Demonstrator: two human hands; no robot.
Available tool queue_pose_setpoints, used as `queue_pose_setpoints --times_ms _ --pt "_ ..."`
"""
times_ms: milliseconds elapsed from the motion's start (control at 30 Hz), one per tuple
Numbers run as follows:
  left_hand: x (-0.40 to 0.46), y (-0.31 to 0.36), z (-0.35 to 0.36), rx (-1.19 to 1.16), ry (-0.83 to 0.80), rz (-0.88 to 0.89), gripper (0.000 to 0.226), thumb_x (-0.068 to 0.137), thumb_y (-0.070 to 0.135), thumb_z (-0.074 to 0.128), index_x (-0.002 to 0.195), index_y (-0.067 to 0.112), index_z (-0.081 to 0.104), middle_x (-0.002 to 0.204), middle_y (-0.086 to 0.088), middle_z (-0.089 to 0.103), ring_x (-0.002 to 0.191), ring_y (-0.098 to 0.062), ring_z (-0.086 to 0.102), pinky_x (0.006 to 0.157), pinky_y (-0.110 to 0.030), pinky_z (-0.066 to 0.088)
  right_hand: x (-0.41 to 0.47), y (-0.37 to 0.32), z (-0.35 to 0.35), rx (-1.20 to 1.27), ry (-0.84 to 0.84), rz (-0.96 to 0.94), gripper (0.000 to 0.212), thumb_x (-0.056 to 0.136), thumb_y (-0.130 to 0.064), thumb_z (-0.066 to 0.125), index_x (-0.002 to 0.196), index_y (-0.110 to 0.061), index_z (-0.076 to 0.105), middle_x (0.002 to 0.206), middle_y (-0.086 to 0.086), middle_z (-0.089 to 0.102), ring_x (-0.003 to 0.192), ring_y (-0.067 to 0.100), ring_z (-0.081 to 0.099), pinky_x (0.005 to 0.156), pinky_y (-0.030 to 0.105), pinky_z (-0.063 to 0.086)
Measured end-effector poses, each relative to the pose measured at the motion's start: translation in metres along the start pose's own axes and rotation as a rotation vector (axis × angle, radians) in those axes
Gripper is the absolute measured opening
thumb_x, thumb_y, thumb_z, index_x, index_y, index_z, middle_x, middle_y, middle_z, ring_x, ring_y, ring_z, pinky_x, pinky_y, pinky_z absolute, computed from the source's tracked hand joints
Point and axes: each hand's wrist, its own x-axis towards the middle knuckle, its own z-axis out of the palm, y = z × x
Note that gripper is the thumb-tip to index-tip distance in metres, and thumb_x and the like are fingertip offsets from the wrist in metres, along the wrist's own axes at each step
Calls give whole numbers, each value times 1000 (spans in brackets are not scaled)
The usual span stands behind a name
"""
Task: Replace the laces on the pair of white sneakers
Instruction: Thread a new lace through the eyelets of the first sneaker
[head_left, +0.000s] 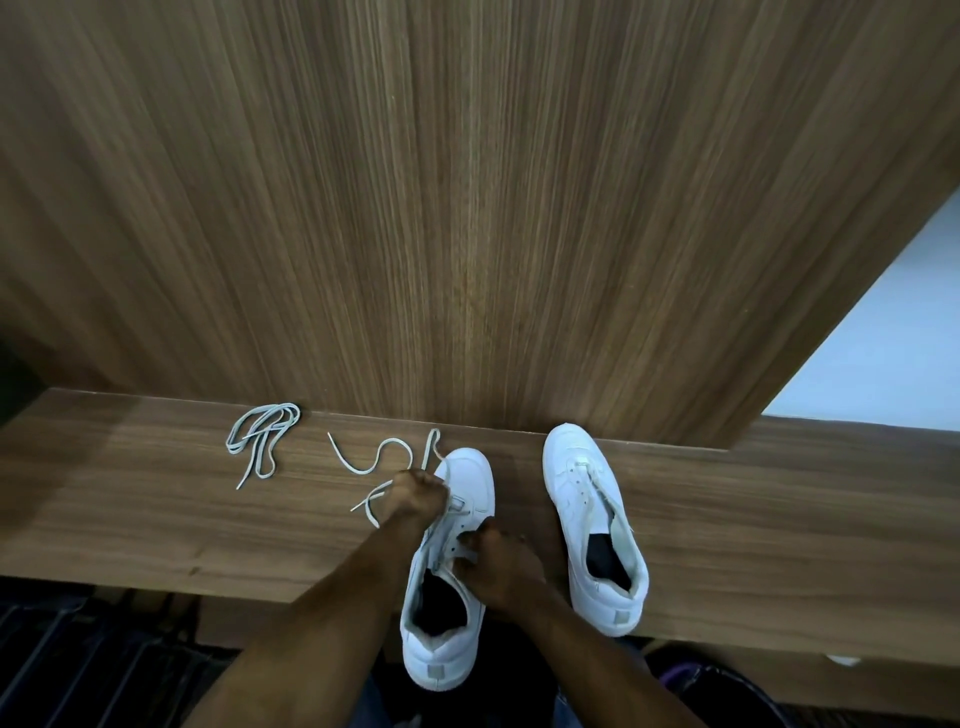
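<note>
The nearer white leather sneaker (445, 577) overhangs the wooden desk (156, 519) edge at its heel; a hard tug on the lace could likely tip it off, or pull the lace out of the lower eyelets. The right hand (498, 564) has its fingers curled on the eyelet row by the tongue, apparently pinching a lace end. The left hand (420, 493), fist closed, grips the loose pale lace (374, 460) beside the toe. Further right stands the second white sneaker (595, 525), partly laced. Farthest left lies a bundled spare lace (262, 434).
</note>
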Motion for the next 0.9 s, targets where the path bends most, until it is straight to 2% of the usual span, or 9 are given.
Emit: queue_pose_setpoints --times_ms 67,133,200,333,433,533,633,767,900 --pt "-6 12 -1 -172 -20 25 9 84 15 65 76 19 65 81 -5 62 87 -28 58 68 -24 43 0 -1 -1 -6 -20 3 40 90 -43 49 121 -21 62 127 9 54 116 30 55 99 40 43" --pt "-9 24 -4 -420 -32 70 28 79 8 68 56 18 56 62 0 57 72 -27 53 58 -22 46 2 0 -2 2 -71 18 41 91 -44 49 123 -21 61 129 8 53 118 30 54 101 40 42" --pt "-13 38 -14 -569 -64 133 26 87 -2 61 63 9 59 57 -5 58 57 -21 57 54 -19 51 4 1 -6 81 -122 32 37 90 -42 51 115 -18 63 125 7 56 115 27 56 98 38 44" --pt "-33 84 -43 -486 -191 280 16 95 -2 52 83 3 62 61 -9 52 41 -6 53 47 -20 53 10 4 -31 406 -116 90 4 91 -26 59 95 -26 57 97 -5 58 94 11 55 86 27 45" --pt "-53 111 -63 -282 -284 483 12 97 2 49 96 3 61 62 -8 52 37 -2 49 41 -16 46 14 8 -56 661 153 167 20 86 -26 67 103 -31 58 99 -5 62 99 20 63 91 37 52" --pt "-72 126 -73 -117 -344 647 14 97 4 50 107 3 60 55 -4 55 37 -6 47 40 -17 41 17 -8 -87 907 304 37 32 86 -2 65 116 -11 60 107 7 66 100 20 64 90 35 53" --pt "-77 128 -70 -97 -367 713 15 95 1 53 107 -4 59 44 4 53 33 -4 45 36 -16 37 18 -22 -113 1036 296 -86 19 84 10 62 90 -8 63 85 4 68 77 4 66 72 22 51" --pt "-73 121 -71 -124 -300 729 13 94 -4 51 103 -3 60 40 8 52 34 0 45 38 -13 36 14 -20 -122 959 260 -50 17 90 -6 63 75 -12 64 67 -4 60 59 0 52 61 16 41" --pt "-42 95 -81 -59 66 714 17 91 14 60 85 29 66 56 16 63 56 -5 62 64 -27 52 4 2 -129 1059 319 86 19 91 -14 64 72 -14 64 69 1 64 64 10 56 61 21 41"
